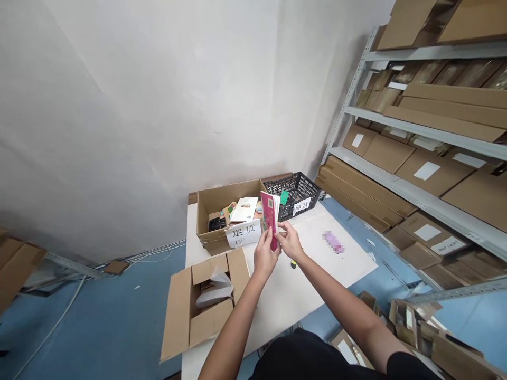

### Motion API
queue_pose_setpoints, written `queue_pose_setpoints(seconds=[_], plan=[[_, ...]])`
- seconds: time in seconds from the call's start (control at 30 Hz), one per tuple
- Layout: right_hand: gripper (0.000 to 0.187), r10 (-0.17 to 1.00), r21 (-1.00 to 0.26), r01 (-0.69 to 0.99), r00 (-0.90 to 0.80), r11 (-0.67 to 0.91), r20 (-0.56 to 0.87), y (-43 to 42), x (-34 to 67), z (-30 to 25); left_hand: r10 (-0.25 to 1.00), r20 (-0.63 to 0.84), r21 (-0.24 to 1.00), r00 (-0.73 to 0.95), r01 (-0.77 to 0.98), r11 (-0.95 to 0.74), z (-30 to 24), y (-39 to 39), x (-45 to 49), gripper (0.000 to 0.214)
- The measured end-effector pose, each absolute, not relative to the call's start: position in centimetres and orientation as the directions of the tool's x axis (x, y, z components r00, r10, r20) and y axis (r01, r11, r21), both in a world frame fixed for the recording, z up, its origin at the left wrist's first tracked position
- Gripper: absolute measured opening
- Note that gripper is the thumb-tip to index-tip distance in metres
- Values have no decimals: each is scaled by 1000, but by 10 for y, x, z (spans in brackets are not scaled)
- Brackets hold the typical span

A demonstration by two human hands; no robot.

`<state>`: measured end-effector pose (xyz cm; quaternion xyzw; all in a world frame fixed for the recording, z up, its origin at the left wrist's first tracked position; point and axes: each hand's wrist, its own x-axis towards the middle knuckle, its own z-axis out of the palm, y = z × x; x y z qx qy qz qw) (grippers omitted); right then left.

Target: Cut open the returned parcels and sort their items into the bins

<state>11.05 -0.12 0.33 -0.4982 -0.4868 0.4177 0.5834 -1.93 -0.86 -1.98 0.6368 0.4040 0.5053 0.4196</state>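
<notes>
A magenta-covered book (269, 214) is held upright above the white table (289, 290), its white page edges facing right. My left hand (266, 253) grips its lower left side. The fingers of my right hand (290, 240) pinch the lower right edge by the pages. Just behind the book stands a cardboard box (212, 244) with a paper sign on its front, holding a white booklet (244, 209) and other items. To its right is a black plastic crate (304, 184) with a green item (284, 197) inside and a paper label. A small yellow and black object (293, 264) lies beneath my right wrist.
At the table's front left sits an open carton (182, 309) with white wrapping inside. A blurred purple item (333, 241) lies on the right of the table. Metal shelving (420, 132) full of cartons lines the right side; more boxes (447, 343) stand on the floor.
</notes>
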Motion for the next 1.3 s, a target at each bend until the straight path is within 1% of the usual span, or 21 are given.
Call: queue_pose_setpoints(seconds=[0.1, 0.2, 0.23, 0.27, 0.33, 0.37, 0.43, 0.5, 0.57, 0.63, 0.7, 0.83, 0.93, 1.03, 1.1, 1.17, 1.23, 1.3], plan=[[33, 968, -977, 52, 132, 207, 213, -1, 103, 10, 956, 273, 962, 110, -12, -273, -21, -6, -16, 68], [39, 964, -950, 182, 30, 255, 265, 3, 110, 15, 977, 155, 972, 148, -197, -125, -20, 4, -26, 74], [43, 959, -933, 238, 23, 270, 283, 6, 116, 15, 978, 114, 964, 177, -258, -66, -19, 8, -32, 78], [47, 952, -915, 290, 39, 279, 302, 11, 125, 14, 975, 81, 951, 207, -309, -14, -18, 12, -39, 82], [56, 939, -899, 351, 126, 260, 321, 22, 148, 7, 965, 42, 931, 260, -361, 57, -16, 20, -53, 88], [61, 937, -911, 344, 176, 228, 301, 28, 160, 2, 960, 28, 927, 278, -365, 79, -16, 23, -60, 90], [66, 956, -956, 256, 216, 141, 199, 41, 184, -9, 954, -2, 926, 301, -360, 115, -16, 27, -69, 91], [63, 987, -994, 98, 145, 53, 67, 50, 203, -18, 955, -29, 922, 296, -362, 140, -18, 32, -73, 90], [58, 999, -998, -54, 20, -32, -34, 56, 218, -23, 958, -49, 916, 281, -370, 156, -21, 36, -71, 87], [57, 994, -982, -160, -66, -96, -86, 59, 230, -24, 964, -61, 916, 257, -370, 157, -25, 40, -68, 86], [59, 987, -968, -213, -116, -131, -108, 63, 239, -24, 971, -63, 922, 230, -358, 145, -29, 44, -66, 87], [60, 968, -952, -250, -218, -176, -122, 84, 250, -25, 983, -52, 939, 177, -327, 108, -36, 60, -65, 81], [60, 967, -950, -276, -243, -150, -82, 125, 244, -18, 993, -25, 946, 114, -317, 61, -29, 88, -65, 79], [55, 978, -937, -331, -205, -113, -45, 180, 228, -2, 1000, 15, 955, -21, -295, -20, -7, 131, -65, 80], [49, 989, -925, -359, -125, -125, -85, 212, 217, 6, 970, -2, 971, -244, -231, -56, 7, 157, -65, 73], [48, 987, -927, -339, -40, -161, -156, 231, 212, 5, 916, -25, 989, -400, -146, -37, 14, 173, -69, 68], [47, 984, -936, -308, -9, -170, -175, 234, 214, -8, 895, -7, 998, -445, -59, -22, 10, 173, -74, 66], [46, 988, -948, -278, -31, -157, -154, 223, 221, -31, 910, 31, 999, -413, 25, -22, -5, 156, -80, 69]])
